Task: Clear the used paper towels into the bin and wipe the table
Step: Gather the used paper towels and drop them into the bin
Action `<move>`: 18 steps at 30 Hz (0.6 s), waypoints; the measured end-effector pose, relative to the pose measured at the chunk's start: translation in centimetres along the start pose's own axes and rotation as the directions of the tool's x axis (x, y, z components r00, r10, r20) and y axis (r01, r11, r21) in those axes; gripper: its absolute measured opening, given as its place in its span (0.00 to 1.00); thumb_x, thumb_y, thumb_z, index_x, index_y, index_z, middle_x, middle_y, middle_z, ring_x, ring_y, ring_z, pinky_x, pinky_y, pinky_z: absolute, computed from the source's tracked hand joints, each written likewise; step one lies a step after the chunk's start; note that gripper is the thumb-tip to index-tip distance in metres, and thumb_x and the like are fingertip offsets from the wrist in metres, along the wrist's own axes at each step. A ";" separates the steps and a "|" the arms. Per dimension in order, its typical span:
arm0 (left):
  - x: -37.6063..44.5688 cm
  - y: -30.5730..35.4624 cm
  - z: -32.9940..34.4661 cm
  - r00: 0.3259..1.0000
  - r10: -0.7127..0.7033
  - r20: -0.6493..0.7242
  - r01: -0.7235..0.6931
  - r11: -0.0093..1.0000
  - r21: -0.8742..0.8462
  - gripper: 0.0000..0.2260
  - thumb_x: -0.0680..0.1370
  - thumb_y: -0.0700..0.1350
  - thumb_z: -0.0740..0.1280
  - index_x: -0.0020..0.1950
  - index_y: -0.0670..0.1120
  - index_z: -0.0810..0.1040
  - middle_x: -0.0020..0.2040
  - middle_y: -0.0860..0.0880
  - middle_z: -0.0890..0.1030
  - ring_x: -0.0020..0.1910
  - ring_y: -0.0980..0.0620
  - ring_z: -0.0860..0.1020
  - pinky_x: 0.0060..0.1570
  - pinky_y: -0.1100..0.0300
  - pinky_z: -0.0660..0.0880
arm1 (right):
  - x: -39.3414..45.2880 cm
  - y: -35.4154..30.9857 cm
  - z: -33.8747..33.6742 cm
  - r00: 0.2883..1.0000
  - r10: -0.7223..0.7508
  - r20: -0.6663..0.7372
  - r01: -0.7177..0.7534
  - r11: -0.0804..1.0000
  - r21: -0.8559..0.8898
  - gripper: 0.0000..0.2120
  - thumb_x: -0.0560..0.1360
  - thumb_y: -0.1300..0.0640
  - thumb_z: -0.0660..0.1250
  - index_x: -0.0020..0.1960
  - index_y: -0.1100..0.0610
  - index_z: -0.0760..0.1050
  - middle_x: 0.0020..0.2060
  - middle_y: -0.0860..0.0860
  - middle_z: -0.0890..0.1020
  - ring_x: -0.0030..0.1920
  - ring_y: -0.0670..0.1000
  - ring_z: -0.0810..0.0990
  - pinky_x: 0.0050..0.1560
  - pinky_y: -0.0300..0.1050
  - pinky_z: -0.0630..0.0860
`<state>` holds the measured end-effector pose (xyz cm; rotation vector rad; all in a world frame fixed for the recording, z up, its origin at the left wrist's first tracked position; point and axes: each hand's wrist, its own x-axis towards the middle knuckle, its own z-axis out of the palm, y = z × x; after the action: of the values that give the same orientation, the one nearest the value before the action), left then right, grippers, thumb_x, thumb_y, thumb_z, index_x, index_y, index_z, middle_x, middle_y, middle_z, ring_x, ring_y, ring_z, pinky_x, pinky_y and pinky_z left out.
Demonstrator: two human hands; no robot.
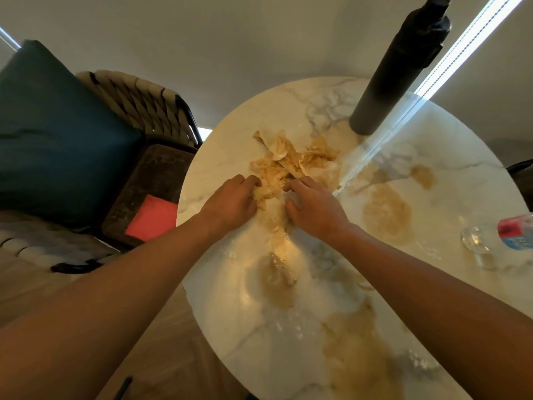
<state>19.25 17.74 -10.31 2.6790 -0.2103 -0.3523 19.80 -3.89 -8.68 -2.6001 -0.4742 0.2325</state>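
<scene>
A heap of wet, brown-stained paper towels (291, 160) lies on the round white marble table (230, 134), towards its far left. My left hand (232, 202) has its fingers curled into the near edge of the heap. My right hand (313, 206) rests on the heap's near right side with its fingers bent over the towels. Brown spill patches (386, 212) spread over the table to the right and towards me. No bin is in view.
A tall dark bottle (395, 79) stands at the table's far side. A clear plastic bottle with a red label (499, 235) lies at the right edge. A woven chair (138, 96) with a dark cushion (54, 134) and a pink cloth (153, 217) is on the left.
</scene>
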 end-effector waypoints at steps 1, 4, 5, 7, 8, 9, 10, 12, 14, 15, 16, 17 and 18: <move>-0.2 -0.1 -0.1 1.000 -0.002 -0.003 0.002 1.000 -0.005 0.19 0.77 0.44 0.67 0.68 0.48 0.72 0.55 0.44 0.76 0.53 0.44 0.75 0.51 0.50 0.75 | -0.1 0.0 0.0 1.000 -0.004 0.001 0.004 1.000 -0.003 0.14 0.79 0.54 0.64 0.63 0.53 0.77 0.63 0.52 0.78 0.61 0.57 0.77 0.56 0.51 0.76; -0.6 -0.3 -0.5 1.000 0.002 -0.007 -0.002 1.000 -0.003 0.17 0.78 0.46 0.66 0.67 0.48 0.73 0.55 0.45 0.75 0.53 0.45 0.75 0.49 0.53 0.74 | -0.3 -0.2 -0.3 1.000 -0.004 0.003 0.004 1.000 0.002 0.13 0.79 0.54 0.64 0.63 0.54 0.77 0.62 0.52 0.78 0.60 0.57 0.77 0.55 0.52 0.76; -0.8 -0.4 -0.7 1.000 0.009 -0.007 -0.009 1.000 0.004 0.16 0.78 0.46 0.66 0.66 0.48 0.73 0.55 0.45 0.75 0.53 0.45 0.75 0.49 0.53 0.74 | -0.4 -0.2 -0.3 1.000 -0.004 0.002 0.004 1.000 0.003 0.13 0.79 0.54 0.65 0.62 0.54 0.77 0.62 0.52 0.78 0.60 0.57 0.77 0.55 0.52 0.76; -1.3 -0.5 -1.0 1.000 0.024 -0.013 -0.024 0.999 0.033 0.14 0.78 0.47 0.66 0.63 0.48 0.75 0.54 0.46 0.75 0.52 0.46 0.75 0.47 0.52 0.75 | -0.7 -0.3 -0.4 1.000 0.000 0.002 0.000 1.000 0.001 0.13 0.79 0.54 0.64 0.63 0.53 0.77 0.62 0.52 0.78 0.59 0.56 0.77 0.55 0.51 0.76; -1.6 -0.6 -1.1 0.999 0.029 -0.012 -0.029 0.998 0.056 0.13 0.77 0.48 0.67 0.61 0.49 0.76 0.54 0.47 0.75 0.51 0.46 0.75 0.46 0.52 0.75 | -0.8 -0.3 -0.3 1.000 0.005 0.003 -0.005 1.000 -0.001 0.13 0.79 0.54 0.64 0.63 0.53 0.77 0.62 0.51 0.78 0.59 0.56 0.77 0.55 0.50 0.75; -1.9 -0.7 -1.1 1.000 0.031 -0.004 -0.030 0.996 0.078 0.12 0.77 0.49 0.67 0.59 0.49 0.76 0.53 0.49 0.74 0.51 0.46 0.75 0.44 0.53 0.74 | -1.0 -0.4 -0.3 1.000 0.009 0.005 -0.009 1.000 -0.003 0.13 0.79 0.53 0.64 0.63 0.53 0.77 0.62 0.51 0.78 0.59 0.55 0.77 0.54 0.50 0.75; -2.3 -0.7 -1.2 0.999 0.033 0.008 -0.034 0.995 0.093 0.11 0.77 0.49 0.68 0.58 0.49 0.76 0.51 0.50 0.73 0.50 0.47 0.74 0.42 0.55 0.72 | -1.2 -0.5 -0.2 1.000 0.009 0.008 -0.009 1.000 -0.005 0.13 0.79 0.53 0.64 0.63 0.52 0.77 0.62 0.51 0.78 0.59 0.55 0.77 0.54 0.50 0.75; -2.9 -0.8 -1.4 0.998 0.054 0.043 -0.058 0.993 0.103 0.10 0.76 0.50 0.69 0.55 0.50 0.75 0.49 0.52 0.71 0.50 0.48 0.74 0.41 0.56 0.69 | -1.6 -0.6 -0.1 1.000 -0.003 0.011 0.003 1.000 -0.008 0.13 0.79 0.53 0.64 0.62 0.53 0.77 0.61 0.51 0.78 0.58 0.55 0.78 0.53 0.49 0.76; -3.4 -0.9 -1.6 0.993 0.097 0.061 -0.104 0.989 0.110 0.10 0.75 0.51 0.70 0.53 0.50 0.76 0.48 0.52 0.72 0.49 0.48 0.73 0.42 0.55 0.71 | -1.9 -0.6 -0.1 1.000 -0.011 0.013 0.011 1.000 -0.018 0.13 0.79 0.53 0.64 0.62 0.53 0.78 0.61 0.50 0.78 0.58 0.55 0.79 0.51 0.49 0.75; -3.8 -0.9 -1.6 0.990 0.128 0.060 -0.134 0.983 0.126 0.11 0.74 0.53 0.71 0.52 0.50 0.76 0.49 0.51 0.73 0.49 0.48 0.73 0.43 0.54 0.72 | -2.1 -0.7 -0.2 1.000 -0.012 0.010 0.012 1.000 -0.022 0.13 0.79 0.53 0.64 0.62 0.52 0.78 0.61 0.50 0.78 0.57 0.54 0.79 0.51 0.48 0.75; -4.1 -0.8 -1.7 0.987 0.156 0.049 -0.162 0.975 0.149 0.12 0.73 0.54 0.72 0.51 0.49 0.77 0.50 0.50 0.73 0.49 0.48 0.72 0.44 0.54 0.72 | -2.3 -0.8 -0.2 1.000 -0.011 0.008 0.011 1.000 -0.023 0.12 0.79 0.53 0.64 0.62 0.52 0.78 0.61 0.49 0.78 0.57 0.54 0.79 0.50 0.48 0.75; -4.4 -0.8 -1.7 0.984 0.173 0.038 -0.177 0.970 0.167 0.13 0.72 0.55 0.72 0.50 0.49 0.77 0.52 0.50 0.73 0.50 0.48 0.72 0.44 0.53 0.73 | -2.5 -0.8 -0.2 1.000 -0.012 0.006 0.012 1.000 -0.023 0.12 0.79 0.53 0.64 0.61 0.52 0.78 0.60 0.49 0.78 0.57 0.54 0.79 0.50 0.48 0.75; -4.6 -0.7 -1.7 0.983 0.179 0.031 -0.181 0.969 0.169 0.13 0.71 0.55 0.72 0.49 0.49 0.77 0.56 0.49 0.74 0.52 0.47 0.72 0.47 0.53 0.73 | -2.6 -0.9 -0.2 1.000 -0.013 0.007 0.014 1.000 -0.025 0.12 0.79 0.53 0.64 0.61 0.52 0.78 0.60 0.49 0.78 0.56 0.54 0.79 0.50 0.48 0.75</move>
<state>15.38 19.92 -8.13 2.7975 -0.5066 -0.3106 17.15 -4.21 -7.81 -2.6207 -0.4998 0.2319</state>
